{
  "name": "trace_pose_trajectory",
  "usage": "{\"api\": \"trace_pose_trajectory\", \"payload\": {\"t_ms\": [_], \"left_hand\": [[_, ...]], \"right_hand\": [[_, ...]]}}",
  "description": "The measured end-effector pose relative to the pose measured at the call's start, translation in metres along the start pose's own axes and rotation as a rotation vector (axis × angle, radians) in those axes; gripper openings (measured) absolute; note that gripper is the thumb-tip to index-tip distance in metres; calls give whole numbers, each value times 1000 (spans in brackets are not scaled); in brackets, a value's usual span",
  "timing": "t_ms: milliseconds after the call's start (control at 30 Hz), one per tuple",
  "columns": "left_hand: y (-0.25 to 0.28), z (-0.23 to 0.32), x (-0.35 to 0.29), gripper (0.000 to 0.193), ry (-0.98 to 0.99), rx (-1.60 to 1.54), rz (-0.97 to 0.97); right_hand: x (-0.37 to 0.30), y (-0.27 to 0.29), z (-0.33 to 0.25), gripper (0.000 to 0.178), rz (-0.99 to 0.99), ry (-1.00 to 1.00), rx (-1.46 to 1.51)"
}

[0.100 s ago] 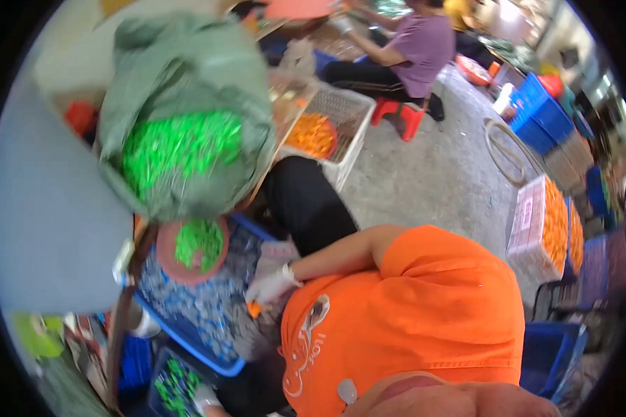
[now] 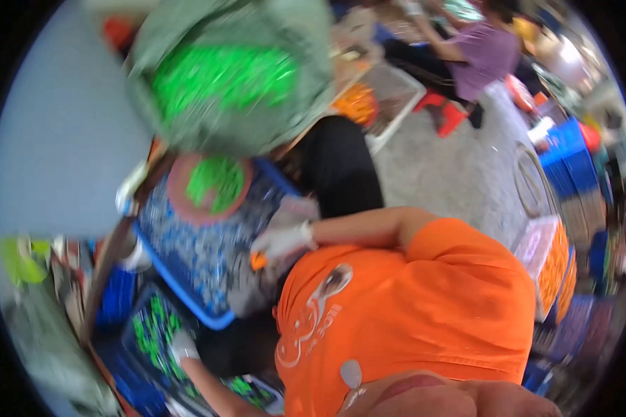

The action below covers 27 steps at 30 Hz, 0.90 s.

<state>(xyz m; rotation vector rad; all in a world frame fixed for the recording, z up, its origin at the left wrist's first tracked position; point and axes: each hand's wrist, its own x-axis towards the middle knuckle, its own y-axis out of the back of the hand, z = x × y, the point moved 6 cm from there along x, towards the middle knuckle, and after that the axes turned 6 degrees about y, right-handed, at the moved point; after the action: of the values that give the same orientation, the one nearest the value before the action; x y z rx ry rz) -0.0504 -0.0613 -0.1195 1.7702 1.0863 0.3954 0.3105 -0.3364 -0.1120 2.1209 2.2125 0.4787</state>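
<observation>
My right hand (image 2: 285, 242), in a white glove, is closed on a small orange plastic piece (image 2: 258, 260) above the near side of a shallow blue tray (image 2: 177, 281). Many small clear and blue pieces (image 2: 209, 250) cover the tray's bottom. A pink bowl (image 2: 177, 203) of bright green pieces (image 2: 222, 182) rests in its far part. Lower in the view, my left hand (image 2: 183, 345), also gloved, is at the edge of a dark bin holding green and dark blue pieces (image 2: 153, 333). Blur and the small size hide its fingers. Grey cloth lies beside my right hand.
A large green sack (image 2: 257, 132) full of green pieces stands beyond the tray. White crates (image 2: 403, 111) with orange pieces (image 2: 355, 104) stand behind it. A person in a purple top (image 2: 487, 55) sits on a red stool (image 2: 452, 118). Blue crates (image 2: 567, 160) are stacked at right.
The head view has swung, so everything sits higher and the sack and tray farther right. More of my left forearm and the dark bin shows. The orange piece stays in my right hand.
</observation>
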Motion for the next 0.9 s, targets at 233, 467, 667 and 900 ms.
{"api": "trace_pose_trajectory", "payload": {"t_ms": [233,467,667,900], "left_hand": [[-45,60,-156,34,143,-307,-238],[17,80,-186,38,169,-487,256],[98,160,-157,26,-59,-943,436],[82,225,-45,23,-41,-1085,458]], "right_hand": [[-97,-38,-27,22,-139,-165,-150],[-35,46,-22,22,328,-6,-759],[35,78,39,27,220,-258,-1010],[52,81,57,27,27,-284,-1204]]}}
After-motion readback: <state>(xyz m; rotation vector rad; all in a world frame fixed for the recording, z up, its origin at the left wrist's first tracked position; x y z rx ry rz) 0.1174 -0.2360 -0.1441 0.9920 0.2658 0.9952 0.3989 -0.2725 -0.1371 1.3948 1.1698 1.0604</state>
